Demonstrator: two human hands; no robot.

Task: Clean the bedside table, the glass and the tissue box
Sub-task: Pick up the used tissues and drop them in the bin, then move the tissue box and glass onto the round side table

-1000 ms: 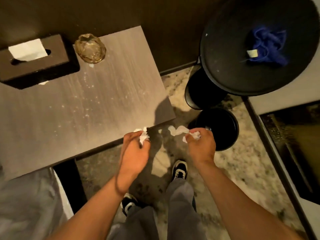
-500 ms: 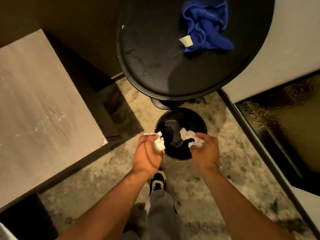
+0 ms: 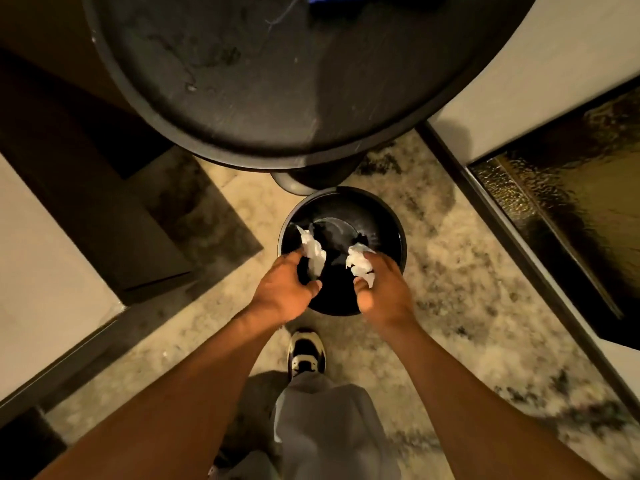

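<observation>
White tissue wads sit loosely pinched in my left grip and right grip above the mid-frame bin; dropped off-centre, they'd hit the floor.

Above, we find the mouth of the waste bin unobstructed; the round black table stands just beyond its far rim, the bedside table well left.
</observation>
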